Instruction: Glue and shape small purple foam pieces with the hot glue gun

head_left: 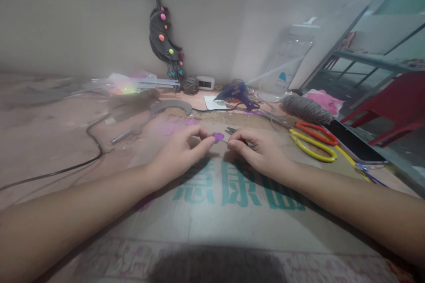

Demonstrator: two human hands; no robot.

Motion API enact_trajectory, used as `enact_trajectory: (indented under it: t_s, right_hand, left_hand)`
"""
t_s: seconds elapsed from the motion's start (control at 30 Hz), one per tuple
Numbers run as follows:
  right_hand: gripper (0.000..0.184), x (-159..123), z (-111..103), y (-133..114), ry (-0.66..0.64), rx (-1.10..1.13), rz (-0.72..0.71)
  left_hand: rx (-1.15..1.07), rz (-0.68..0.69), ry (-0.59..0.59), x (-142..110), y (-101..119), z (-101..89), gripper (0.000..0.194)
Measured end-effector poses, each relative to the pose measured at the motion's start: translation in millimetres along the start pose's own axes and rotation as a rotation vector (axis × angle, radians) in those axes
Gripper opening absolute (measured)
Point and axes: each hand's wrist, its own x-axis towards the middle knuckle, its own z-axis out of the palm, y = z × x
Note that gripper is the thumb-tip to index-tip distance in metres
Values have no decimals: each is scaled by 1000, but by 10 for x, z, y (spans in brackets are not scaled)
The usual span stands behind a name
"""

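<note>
In the middle of the head view, my left hand [186, 148] is closed in a pinch on a small purple piece [218, 137], soft-looking and rounded. Just to its right, my right hand [257, 146] pinches a thin strand [225, 142] that runs toward the purple piece. Whether the strand is a thread or a wire is too small to make out. Dark pointed blade tips [231, 130] show behind my right fingers. The hand hides the rest of that tool, so I cannot tell whether it is held or lies on the table.
A blue glue gun [237, 95] lies at the back, near a clear jug [287, 62]. Scissors with red and yellow handles [314, 141], grey yarn [307, 108] and a phone [355, 141] are on the right. A black cable [96, 141] crosses the left. A decorated grey crescent [162, 35] leans against the wall.
</note>
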Motion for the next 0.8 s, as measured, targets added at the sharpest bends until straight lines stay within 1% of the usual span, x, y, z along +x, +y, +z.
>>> enact_trajectory:
  t_s: [0.1,0.2,0.3,0.4,0.5,0.6,0.67,0.73,0.77,0.8]
  right_hand:
    - [21,0,0,-7,11,25,35]
    - [20,-2,3,-14,40,72,76]
    - [18,-5,9,-15,72,90,74]
    - [16,-11,9,-9,101,50,27]
    - [15,-22,4,4,135,-24,-65]
    - [16,-31,9,26,122,-62,-151]
    - [17,-27,18,46,88,-60,-184]
    - [19,-13,20,61,87,-46,-179]
    - [20,-3,14,63,122,-26,-160]
    - [21,6,3,59,188,2,-129]
  left_hand:
    - [24,31,-4,0,1,4,24]
    - [74,90,1,-2,-12,14,22]
    - [122,144,5,-8,-37,23,22]
    - [151,169,-12,-12,-58,30,22]
    - [176,199,-23,-11,-65,40,20]
    - [183,218,-36,-8,-69,53,19]
    - [150,192,-62,-4,-83,58,20]
    - [59,113,-91,5,-105,60,22]
    - [2,58,-99,12,-114,59,24]
    - [-55,1,-93,22,-120,57,26]
